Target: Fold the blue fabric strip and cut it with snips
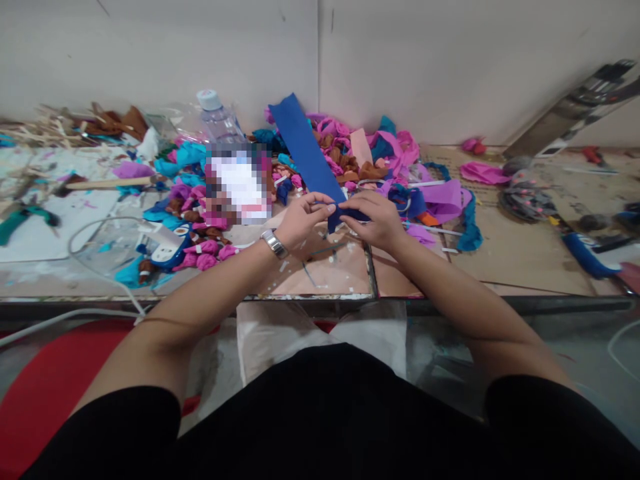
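A long dark-blue fabric strip (310,153) slants from the back of the table down to my fingers. My left hand (307,219), with a metal watch (275,244) on its wrist, pinches the strip's near end between thumb and fingers. My right hand (375,219) closes on the same end from the other side, and a short blue piece shows under its fingers. The two hands almost meet there. Behind them lies a heap of twisted pink fabric pieces (405,148), mixed with brown, purple and teal ones.
A clear bottle (220,120) stands behind a blurred-out phone (243,190). Left are a blue-and-white device (170,247), a white cable (107,280), green-handled pliers (25,220) and wooden sticks (55,127). Right lie a dark round item (529,193) and a blue tape-like object (590,255).
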{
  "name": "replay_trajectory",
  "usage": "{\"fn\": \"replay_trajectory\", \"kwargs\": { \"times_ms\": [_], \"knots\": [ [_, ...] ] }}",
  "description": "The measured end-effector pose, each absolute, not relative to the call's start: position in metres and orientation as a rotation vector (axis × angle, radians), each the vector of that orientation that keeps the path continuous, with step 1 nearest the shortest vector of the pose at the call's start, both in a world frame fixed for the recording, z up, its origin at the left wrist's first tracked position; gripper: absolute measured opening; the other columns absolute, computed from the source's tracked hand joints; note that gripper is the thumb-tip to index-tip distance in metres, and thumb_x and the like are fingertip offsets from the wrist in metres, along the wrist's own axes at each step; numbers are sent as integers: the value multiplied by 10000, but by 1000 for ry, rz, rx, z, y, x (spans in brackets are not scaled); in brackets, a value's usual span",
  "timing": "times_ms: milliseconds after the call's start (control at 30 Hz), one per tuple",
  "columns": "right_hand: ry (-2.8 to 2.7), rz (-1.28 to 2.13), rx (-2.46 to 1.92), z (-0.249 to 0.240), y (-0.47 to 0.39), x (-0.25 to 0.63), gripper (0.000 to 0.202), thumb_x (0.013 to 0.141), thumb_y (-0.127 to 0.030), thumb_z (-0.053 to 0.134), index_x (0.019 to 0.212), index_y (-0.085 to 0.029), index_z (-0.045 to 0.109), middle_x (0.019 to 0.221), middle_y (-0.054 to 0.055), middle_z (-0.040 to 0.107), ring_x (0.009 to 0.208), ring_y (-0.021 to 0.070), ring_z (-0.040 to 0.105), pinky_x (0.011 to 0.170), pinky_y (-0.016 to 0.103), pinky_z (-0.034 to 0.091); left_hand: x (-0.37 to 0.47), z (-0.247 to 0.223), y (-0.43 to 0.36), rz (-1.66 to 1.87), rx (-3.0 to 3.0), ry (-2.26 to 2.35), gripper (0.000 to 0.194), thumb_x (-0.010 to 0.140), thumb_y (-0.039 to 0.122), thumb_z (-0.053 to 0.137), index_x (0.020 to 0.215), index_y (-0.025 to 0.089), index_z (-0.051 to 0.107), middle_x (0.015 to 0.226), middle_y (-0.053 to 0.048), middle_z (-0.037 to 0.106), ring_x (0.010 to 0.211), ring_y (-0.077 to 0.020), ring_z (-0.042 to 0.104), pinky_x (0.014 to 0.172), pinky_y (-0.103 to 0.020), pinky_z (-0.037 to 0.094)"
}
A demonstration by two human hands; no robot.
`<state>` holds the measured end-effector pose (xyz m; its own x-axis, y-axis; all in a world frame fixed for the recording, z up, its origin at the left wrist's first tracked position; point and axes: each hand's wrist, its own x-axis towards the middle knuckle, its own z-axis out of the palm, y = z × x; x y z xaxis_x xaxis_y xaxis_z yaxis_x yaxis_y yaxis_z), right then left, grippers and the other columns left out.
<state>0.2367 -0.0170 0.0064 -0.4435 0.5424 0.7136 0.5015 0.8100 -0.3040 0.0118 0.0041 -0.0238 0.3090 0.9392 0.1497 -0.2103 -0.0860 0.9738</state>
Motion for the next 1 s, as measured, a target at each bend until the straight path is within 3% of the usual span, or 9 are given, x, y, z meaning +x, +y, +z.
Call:
{"fn": "replay_trajectory", "kwargs": {
  "times_ms": [367, 733, 1000],
  "knots": [
    [-2032, 83, -783, 9, -24, 230, 151, 998, -372, 648, 988, -246, 733, 971, 64, 792, 922, 247, 733, 898, 433, 571, 16, -14, -4, 1157, 1217, 641, 441, 699, 378, 977, 1012, 189, 731, 882, -1, 738, 816, -91, 677, 773, -205, 529],
    [-1889, 336, -903, 6, -27, 223, 221, 946, -443, 692, 886, -232, 719, 896, 40, 779, 812, 214, 694, 787, 376, 542, 15, -18, -1, 1202, 1268, 592, 422, 736, 381, 957, 1032, 203, 714, 1005, -31, 772, 901, -125, 716, 833, -244, 561],
    [-1866, 400, -870, 8, -24, 225, 219, 937, -437, 713, 878, -226, 713, 910, 44, 766, 852, 220, 689, 822, 389, 523, 13, -24, 3, 1194, 1344, 575, 463, 729, 421, 962, 1067, 210, 726, 1023, -41, 787, 912, -143, 738, 847, -263, 587]
  ]
}}
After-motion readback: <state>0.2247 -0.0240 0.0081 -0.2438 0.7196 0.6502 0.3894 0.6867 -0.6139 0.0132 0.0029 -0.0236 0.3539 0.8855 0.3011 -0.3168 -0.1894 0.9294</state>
